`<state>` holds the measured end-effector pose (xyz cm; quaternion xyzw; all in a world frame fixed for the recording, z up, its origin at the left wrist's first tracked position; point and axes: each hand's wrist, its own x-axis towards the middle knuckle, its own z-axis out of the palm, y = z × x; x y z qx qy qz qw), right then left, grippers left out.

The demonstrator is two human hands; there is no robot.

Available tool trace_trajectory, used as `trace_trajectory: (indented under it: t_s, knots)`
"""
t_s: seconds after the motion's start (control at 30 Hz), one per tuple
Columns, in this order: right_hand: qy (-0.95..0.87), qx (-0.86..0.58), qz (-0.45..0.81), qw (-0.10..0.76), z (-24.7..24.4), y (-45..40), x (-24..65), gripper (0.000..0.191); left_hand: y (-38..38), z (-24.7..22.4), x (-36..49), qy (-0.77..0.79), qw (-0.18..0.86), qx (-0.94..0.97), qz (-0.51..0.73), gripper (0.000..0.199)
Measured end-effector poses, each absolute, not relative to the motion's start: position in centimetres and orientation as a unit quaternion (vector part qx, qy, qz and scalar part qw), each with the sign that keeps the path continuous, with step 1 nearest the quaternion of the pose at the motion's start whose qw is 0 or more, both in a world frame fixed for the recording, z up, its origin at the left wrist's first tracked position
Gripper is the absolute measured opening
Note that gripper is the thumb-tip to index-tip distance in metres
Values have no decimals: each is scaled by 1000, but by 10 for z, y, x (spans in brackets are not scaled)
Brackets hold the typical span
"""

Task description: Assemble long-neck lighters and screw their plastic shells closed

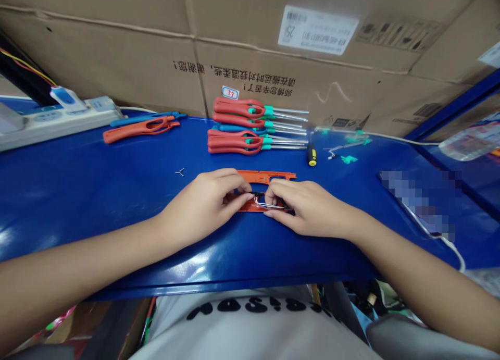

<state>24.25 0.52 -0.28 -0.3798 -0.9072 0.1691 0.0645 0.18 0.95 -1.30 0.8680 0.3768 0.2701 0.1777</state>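
Two grips on one orange handle shell (265, 177).
Our left hand (203, 206) and right hand (308, 208) pinch thin wire (269, 205) at the fingertips; shell lies flat on the blue bench (78, 193), just below red-handled tools (238, 125).

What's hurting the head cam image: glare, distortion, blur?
Head view: bright glare on the glossy blue table near its front edge; wide-angle curvature bends that edge and the cardboard boxes; a pixelated patch at right hides what lies beneath.
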Motion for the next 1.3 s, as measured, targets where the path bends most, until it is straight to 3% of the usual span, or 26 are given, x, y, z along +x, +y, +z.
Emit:
trace_trajectory:
  t_s: [0.23,1.03,1.3]
  knots:
    - [-905,-380,165,94,-3,5,241,12,12,-16,2,372,173,872,267,8]
    - [-933,-314,168,53,6,8,253,4,12,-10,2,387,200,868,237,17]
    - [-937,-306,165,40,5,9,253,5,6,-11,1,362,149,893,220,21]
